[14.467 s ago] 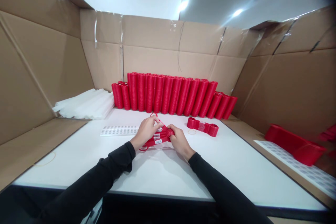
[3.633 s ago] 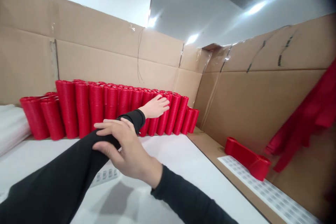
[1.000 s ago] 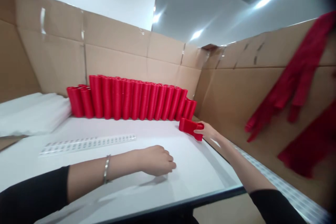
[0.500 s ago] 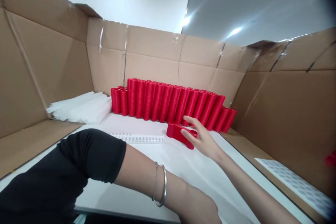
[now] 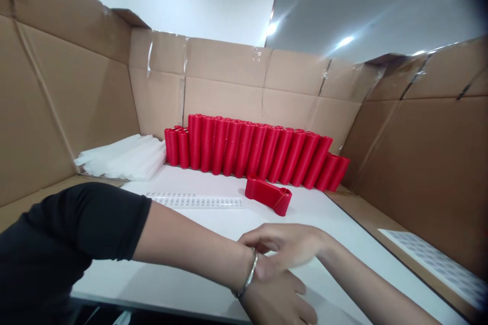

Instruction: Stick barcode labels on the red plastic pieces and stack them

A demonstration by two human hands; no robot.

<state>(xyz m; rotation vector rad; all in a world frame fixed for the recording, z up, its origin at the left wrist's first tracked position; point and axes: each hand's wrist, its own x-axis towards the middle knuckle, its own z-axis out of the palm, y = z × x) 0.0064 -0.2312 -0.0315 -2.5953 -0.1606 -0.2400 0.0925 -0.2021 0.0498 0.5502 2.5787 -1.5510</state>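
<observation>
My left hand (image 5: 276,294) reaches in from the left, low over the white table, back upward. Its fingers are loosely bent and a little apart, with nothing visible in them; part runs off the bottom edge. Around that wrist sits a silver bangle (image 5: 249,278). My right hand (image 5: 293,246) lies across the wrist, its thumb and fingertips closed about the bangle; the exact contact is partly hidden. Beyond both hands, a red ribbon bundle (image 5: 269,195), wound at both ends with a thin thread or band near its right end, lies on the table.
Along the back stands a row of red ribbon rolls (image 5: 244,150). White sleeve-like sheets (image 5: 124,157) are piled at the left. A strip of printed labels (image 5: 206,202) lies mid-table, a label sheet (image 5: 430,261) at the right. Cardboard walls (image 5: 224,91) enclose the table.
My right hand has left the red ribbon bundle and come back toward me onto my left wrist. My left forearm has shifted left; the bundle stays on the table.
</observation>
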